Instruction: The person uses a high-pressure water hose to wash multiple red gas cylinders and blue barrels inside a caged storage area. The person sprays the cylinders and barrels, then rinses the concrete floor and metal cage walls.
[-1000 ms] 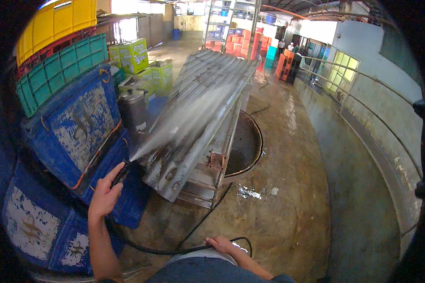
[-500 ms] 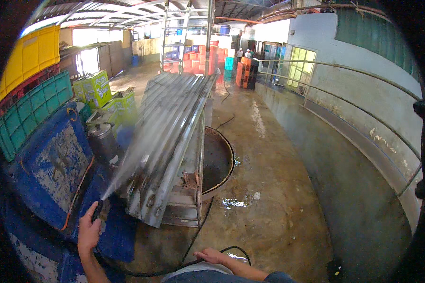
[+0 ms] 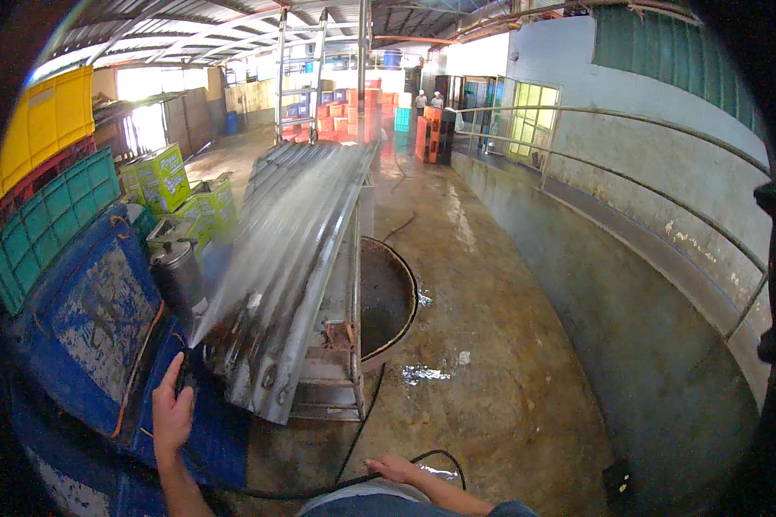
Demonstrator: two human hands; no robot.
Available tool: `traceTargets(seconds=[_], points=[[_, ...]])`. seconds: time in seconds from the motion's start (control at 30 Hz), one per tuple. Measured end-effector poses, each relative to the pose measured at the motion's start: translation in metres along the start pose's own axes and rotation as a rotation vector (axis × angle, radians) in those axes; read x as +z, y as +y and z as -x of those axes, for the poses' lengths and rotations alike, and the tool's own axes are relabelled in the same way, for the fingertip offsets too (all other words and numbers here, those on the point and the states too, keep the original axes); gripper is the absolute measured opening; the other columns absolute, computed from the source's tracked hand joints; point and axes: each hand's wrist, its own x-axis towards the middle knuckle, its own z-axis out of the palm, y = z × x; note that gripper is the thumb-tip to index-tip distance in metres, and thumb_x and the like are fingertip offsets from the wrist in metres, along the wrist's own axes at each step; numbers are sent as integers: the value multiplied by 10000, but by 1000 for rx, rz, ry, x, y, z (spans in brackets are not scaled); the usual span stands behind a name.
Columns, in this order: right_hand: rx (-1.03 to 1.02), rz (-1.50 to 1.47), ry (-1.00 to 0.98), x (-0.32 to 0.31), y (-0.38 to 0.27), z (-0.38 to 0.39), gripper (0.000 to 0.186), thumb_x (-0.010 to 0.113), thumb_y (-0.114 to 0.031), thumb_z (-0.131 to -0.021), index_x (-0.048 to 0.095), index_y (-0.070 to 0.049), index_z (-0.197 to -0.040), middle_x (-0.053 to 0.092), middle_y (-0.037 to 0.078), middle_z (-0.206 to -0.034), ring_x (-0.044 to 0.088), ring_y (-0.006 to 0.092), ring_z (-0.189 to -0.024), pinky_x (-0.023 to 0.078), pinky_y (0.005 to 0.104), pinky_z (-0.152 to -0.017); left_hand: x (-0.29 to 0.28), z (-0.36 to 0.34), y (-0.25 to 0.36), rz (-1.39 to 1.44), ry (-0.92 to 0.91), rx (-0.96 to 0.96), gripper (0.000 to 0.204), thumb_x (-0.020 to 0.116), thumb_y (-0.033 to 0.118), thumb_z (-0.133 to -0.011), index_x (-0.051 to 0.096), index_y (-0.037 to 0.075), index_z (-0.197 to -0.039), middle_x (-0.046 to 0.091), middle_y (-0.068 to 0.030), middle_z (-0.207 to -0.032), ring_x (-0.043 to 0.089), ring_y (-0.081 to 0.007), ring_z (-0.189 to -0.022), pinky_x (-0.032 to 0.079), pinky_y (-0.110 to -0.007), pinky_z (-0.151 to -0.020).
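One spray nozzle [image 3: 186, 366], gripped in the left hand [image 3: 172, 412], throws a white fan of water [image 3: 212, 319] up a length of corrugated metal sheeting [image 3: 289, 267] in the head-worn camera's view. Closer to the waist, the right hand [image 3: 394, 468] is closed on a black hose [image 3: 272, 495], which bends in a loop beside it. The sheeting rests on a metal stand [image 3: 329, 389], near a lidded metal pot [image 3: 177, 269] on its left and a large round vat [image 3: 417, 302] on its right.

The jet runs nearly in line with the ridges, an angle that should suit the job: long passes along each groove, overlapping a little, would likely reach more than quick flicks across them. Dark patches at the near left edge lie beneath the spray's path and probably call for a lower, closer aim. Steady wrist work would help keep stray water off the lime-green boxes [image 3: 159, 179] beyond the pot. The right hand would do well to feed slack, since the line on the wet concrete floor [image 3: 500, 370] passes close to the stand's foot and could snag.
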Motion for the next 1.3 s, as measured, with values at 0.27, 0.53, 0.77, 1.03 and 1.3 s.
traceTargets(seconds=[0.27,0.53,0.77,1.03,1.3], points=[[31,-110,76,-6,25,22,635,300,-529,-1005,686,-25,-1003,676,204,-947,629,361,-933,458,425,-873,26,-8,-20,-105,157,-80,600,504,-3,-837,459,89,-1428,526,-9,-691,455,-88,-571,392,-277,-521],[66,-137,91,-25,24,40,624,311,-506,-999,703,-21,-996,693,179,-966,639,312,-926,468,396,-859,33,4,-21,-195,-35,-164,580,531,46,-827,479,83,-1403,585,-63,-756,528,-140,-629,462,-336,-619],[-11,-215,10,-28,0,50,550,370,-466,-1007,708,-33,-993,576,132,-721,553,255,-731,449,385,-705,-2,54,-28,-335,-68,-424,552,531,44,-811,508,39,-1363,595,-66,-730,545,-150,-615,458,-318,-600],[-64,-47,-249,-15,9,65,559,382,-485,-1002,712,-34,-989,663,169,-829,622,279,-828,467,385,-783,-4,163,-25,-272,37,-909,578,514,48,-831,484,89,-1407,508,-3,-637,476,-109,-530,402,-285,-495],[-94,106,-332,-2,35,68,601,374,-530,-984,711,-33,-980,680,226,-876,645,394,-875,487,445,-806,25,262,-19,60,-80,-833,589,519,21,-824,512,144,-1400,452,59,-633,403,-50,-517,341,-231,-469]])
